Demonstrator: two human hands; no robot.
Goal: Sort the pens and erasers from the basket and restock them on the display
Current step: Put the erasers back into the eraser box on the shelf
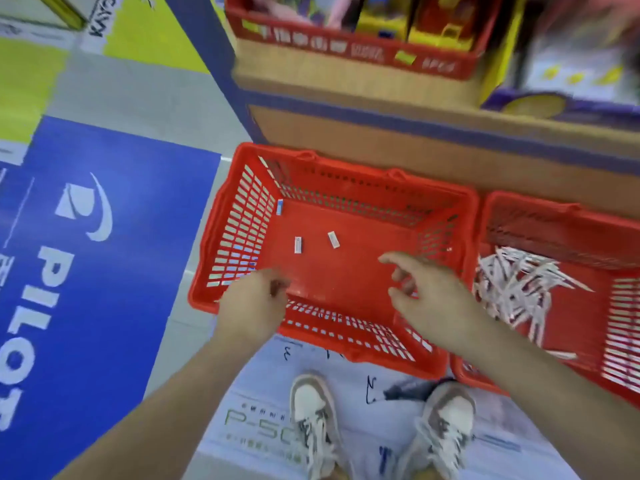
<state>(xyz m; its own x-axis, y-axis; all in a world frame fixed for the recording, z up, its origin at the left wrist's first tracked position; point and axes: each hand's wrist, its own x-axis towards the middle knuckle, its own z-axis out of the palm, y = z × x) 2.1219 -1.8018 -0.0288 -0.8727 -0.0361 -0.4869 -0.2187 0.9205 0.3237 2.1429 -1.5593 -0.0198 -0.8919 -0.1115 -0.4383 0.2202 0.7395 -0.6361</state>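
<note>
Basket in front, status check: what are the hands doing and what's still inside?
Left hand at near rim, fingers curled, contents unclear. Right hand open above basket floor. Three erasers lie inside. Nothing in the way.

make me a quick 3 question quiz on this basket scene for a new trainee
1. True or false: the left red basket holds a big pile of pens.
2. Multiple choice: how many small erasers are in that basket? A one, B three, C six.
3. Short answer: which hand hovers with spread fingers over that basket's right side?

Key
1. False. The pens lie in the right red basket.
2. B.
3. The right hand.
</note>
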